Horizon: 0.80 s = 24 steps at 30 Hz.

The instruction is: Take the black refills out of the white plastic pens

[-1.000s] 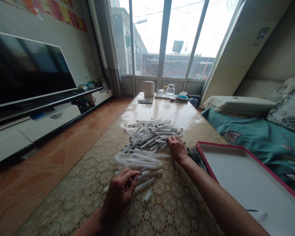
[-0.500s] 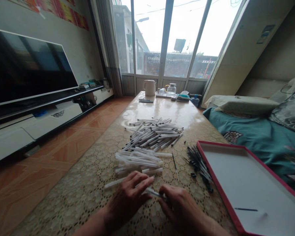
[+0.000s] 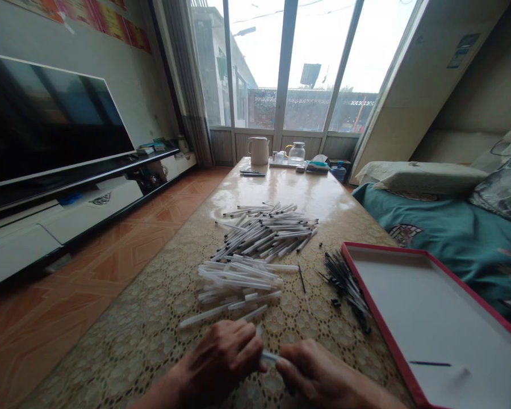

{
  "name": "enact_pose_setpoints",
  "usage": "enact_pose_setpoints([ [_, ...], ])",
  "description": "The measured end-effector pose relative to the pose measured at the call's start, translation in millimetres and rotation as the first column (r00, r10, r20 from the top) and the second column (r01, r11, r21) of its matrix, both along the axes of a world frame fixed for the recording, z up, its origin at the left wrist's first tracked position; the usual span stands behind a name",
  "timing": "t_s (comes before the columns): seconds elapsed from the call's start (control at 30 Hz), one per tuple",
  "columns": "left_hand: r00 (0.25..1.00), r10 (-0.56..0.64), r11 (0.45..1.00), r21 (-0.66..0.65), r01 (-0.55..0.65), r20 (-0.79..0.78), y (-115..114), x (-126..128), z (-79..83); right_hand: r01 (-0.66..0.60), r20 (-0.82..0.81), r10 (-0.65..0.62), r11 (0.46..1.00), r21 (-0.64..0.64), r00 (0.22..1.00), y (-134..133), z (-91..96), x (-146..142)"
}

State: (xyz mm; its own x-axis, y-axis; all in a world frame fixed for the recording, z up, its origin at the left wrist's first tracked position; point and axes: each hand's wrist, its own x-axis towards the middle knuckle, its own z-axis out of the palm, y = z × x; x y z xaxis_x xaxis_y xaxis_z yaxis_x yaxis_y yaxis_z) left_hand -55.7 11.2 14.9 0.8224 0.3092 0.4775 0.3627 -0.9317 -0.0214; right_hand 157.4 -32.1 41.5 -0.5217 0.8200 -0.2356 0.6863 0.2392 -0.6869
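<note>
My left hand (image 3: 219, 363) and my right hand (image 3: 313, 375) meet at the near edge of the table, fingers curled, both pinching one clear pen barrel (image 3: 269, 357) between them. Just beyond lies a heap of clear pen barrels (image 3: 238, 278). Farther off is a pile of white pens with black ends (image 3: 266, 230). A small bundle of thin black refills (image 3: 344, 281) lies to the right of the heaps, next to the red-rimmed tray (image 3: 392, 341).
The lace-covered table (image 3: 162, 318) carries a white jug (image 3: 258, 150), a glass pot (image 3: 297, 153) and a tray at its far end. The tray holds one black refill (image 3: 430, 363). A teal sofa (image 3: 451, 233) stands right, a television (image 3: 46, 125) left.
My right hand left the white pen pile and came back to meet my left hand near me. Both hands drew closer to the table's near edge with a pen barrel between them.
</note>
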Motion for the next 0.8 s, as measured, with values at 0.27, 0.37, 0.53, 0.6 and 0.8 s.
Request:
enact_pose_setpoints([
  [0.27,0.986,0.003,0.999,-0.043,-0.010,-0.166,-5,4,9.9,-0.167,0.291,0.015,0.847,0.505,0.957,-6,-40.9,2],
  [0.37,0.990,0.042,0.992,-0.115,-0.058,-0.137,1,-6,4.9,-0.224,0.344,-0.024,0.715,0.662,0.939,-4,-40.2,19],
  [0.53,0.966,0.255,0.934,-0.267,-0.236,0.039,23,-21,-3.3,0.040,0.248,-0.302,0.705,0.708,0.921,2,-28.3,56],
  [0.6,0.948,0.313,0.914,-0.293,-0.282,0.064,28,-18,-3.3,0.101,0.210,-0.313,0.742,0.662,0.926,1,-27.8,59],
  [0.8,0.846,0.474,0.837,-0.422,-0.348,0.245,25,-14,0.3,0.202,0.109,-0.285,0.858,0.472,0.952,-4,-33.9,35],
])
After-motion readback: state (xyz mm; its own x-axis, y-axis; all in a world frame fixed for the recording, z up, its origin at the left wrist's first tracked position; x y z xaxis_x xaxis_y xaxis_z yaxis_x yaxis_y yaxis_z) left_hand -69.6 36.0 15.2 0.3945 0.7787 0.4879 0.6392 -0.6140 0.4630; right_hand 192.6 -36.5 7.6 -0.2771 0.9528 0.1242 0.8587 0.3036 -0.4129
